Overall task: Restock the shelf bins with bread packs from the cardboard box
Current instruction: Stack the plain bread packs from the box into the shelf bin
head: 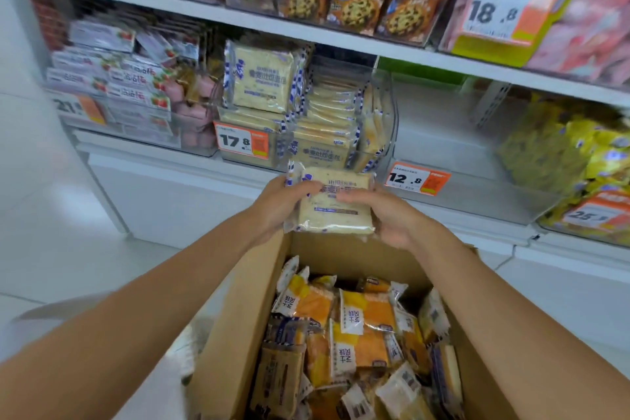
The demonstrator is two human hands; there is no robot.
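Observation:
A pale sliced-bread pack [332, 211] in clear wrap with blue print is held between both hands above the far edge of the open cardboard box [238, 310]. My left hand [279, 204] grips its left side, my right hand [385, 215] its right side. The box holds several orange, yellow and brown bread packs [358, 327]. Just beyond the held pack, a clear shelf bin [385, 133] is stacked with matching pale bread packs [262, 82], one standing upright on top at the left.
To the right of that bin is a clear bin [477, 194] with a 12.8 price tag [416, 179] and nothing visible inside. Yellow packs [562, 147] fill the far right bin. Strawberry and pink packs [136, 85] sit at left; cookies [358, 3] on the shelf above.

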